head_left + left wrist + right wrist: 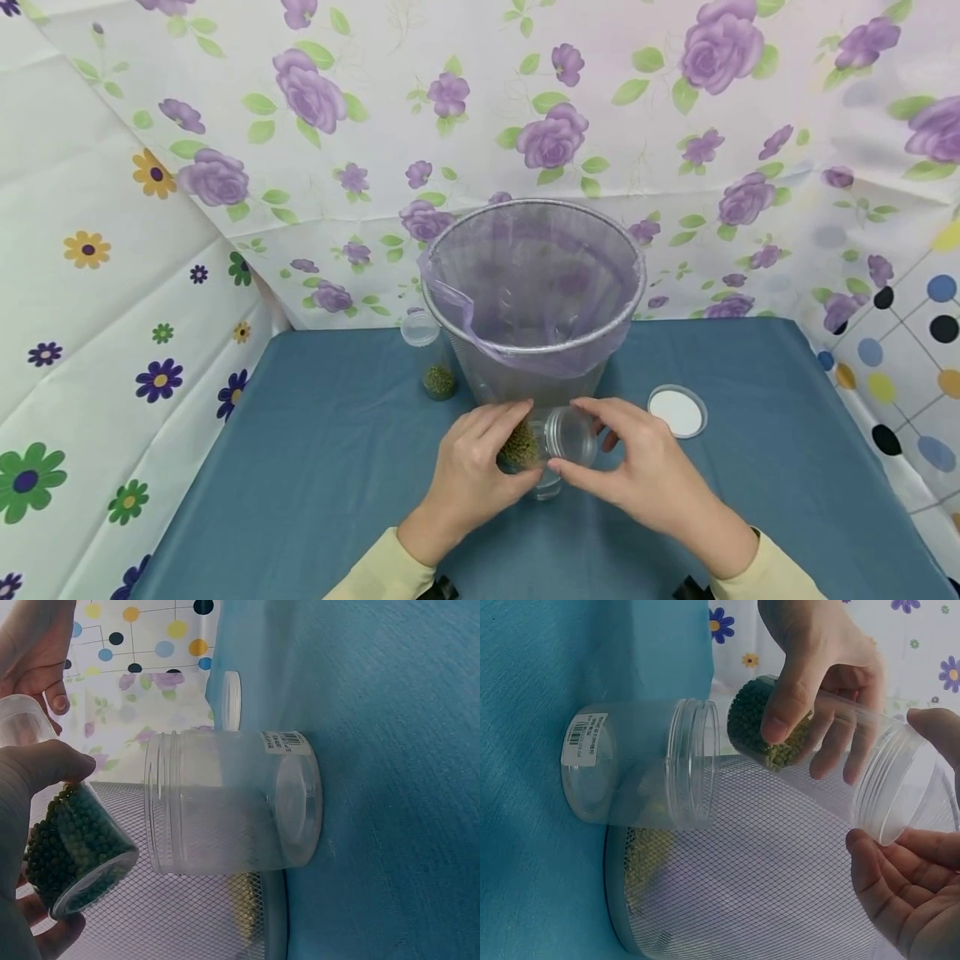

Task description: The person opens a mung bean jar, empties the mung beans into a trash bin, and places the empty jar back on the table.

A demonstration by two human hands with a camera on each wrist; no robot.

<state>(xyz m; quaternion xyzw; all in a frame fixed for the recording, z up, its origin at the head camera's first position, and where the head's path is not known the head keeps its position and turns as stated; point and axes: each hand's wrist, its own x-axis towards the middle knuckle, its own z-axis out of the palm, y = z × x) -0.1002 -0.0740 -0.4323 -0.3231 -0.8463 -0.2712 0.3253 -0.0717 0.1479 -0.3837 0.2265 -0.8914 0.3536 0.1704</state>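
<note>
My left hand (476, 467) grips a clear plastic jar (840, 712) partly filled with small green beans (75, 836). The jar is tilted, its bean-filled base toward the left hand's side. At its other end, my right hand (637, 454) holds the clear, ridged lid end (885, 784) between thumb and fingertips. Whether the lid is loose or still screwed on cannot be told. Below both hands, a wider clear jar (225, 802) with a barcode label (585, 739) stands upright and mouth up on the table, apart from the held jar. I see no beans in it.
Behind the hands stands a silver mesh bin (525, 383) lined with a purple bag (517, 283). Left of it is another clear jar (439, 382) with green beans at its bottom. A round white lid (677, 412) lies on the blue tablecloth (337, 433) to the right.
</note>
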